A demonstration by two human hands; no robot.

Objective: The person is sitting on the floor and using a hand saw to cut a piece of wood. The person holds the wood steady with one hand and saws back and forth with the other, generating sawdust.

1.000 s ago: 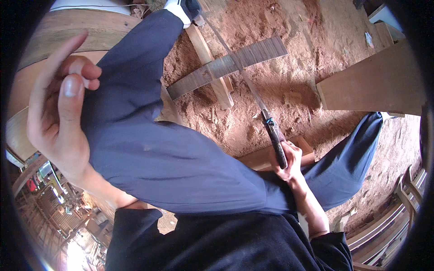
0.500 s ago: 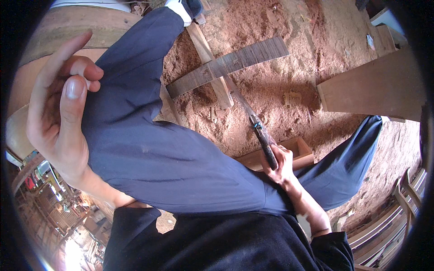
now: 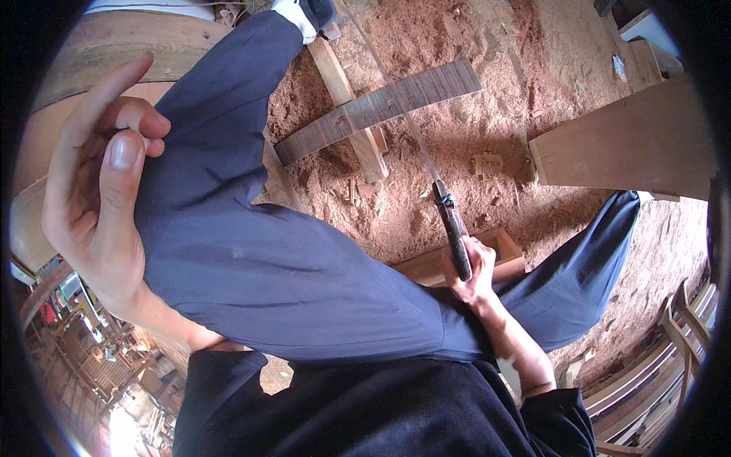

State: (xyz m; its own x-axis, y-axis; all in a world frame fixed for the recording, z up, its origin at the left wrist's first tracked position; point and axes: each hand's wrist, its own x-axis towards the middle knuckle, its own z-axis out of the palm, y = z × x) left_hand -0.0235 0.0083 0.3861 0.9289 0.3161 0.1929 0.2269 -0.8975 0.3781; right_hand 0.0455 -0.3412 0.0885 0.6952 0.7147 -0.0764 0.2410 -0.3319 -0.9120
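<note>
My right hand [image 3: 470,276] grips the dark handle of a narrow hand saw [image 3: 426,164]. Its thin blade runs up and left across a dark curved wooden strip [image 3: 381,107]. That strip rests on a pale wooden block [image 3: 352,107] lying on the sawdust floor. My left hand [image 3: 95,190] is raised close to the camera, holding nothing, index finger stretched up and the other fingers loosely curled. My left leg in blue trousers [image 3: 251,228] stretches toward the block, with the shoe [image 3: 304,14] beside its far end.
Reddish sawdust [image 3: 487,91] covers the floor. A wide pale plank [image 3: 624,141] lies at the right. A low wooden box [image 3: 464,263] sits under my right hand. Curved wooden slats [image 3: 655,365] stand at the lower right, and a large rounded wooden piece [image 3: 91,53] at the upper left.
My right hand has pushed the saw forward and then drawn it partly back along the cut in the strip. My left hand has stayed raised, nearly still.
</note>
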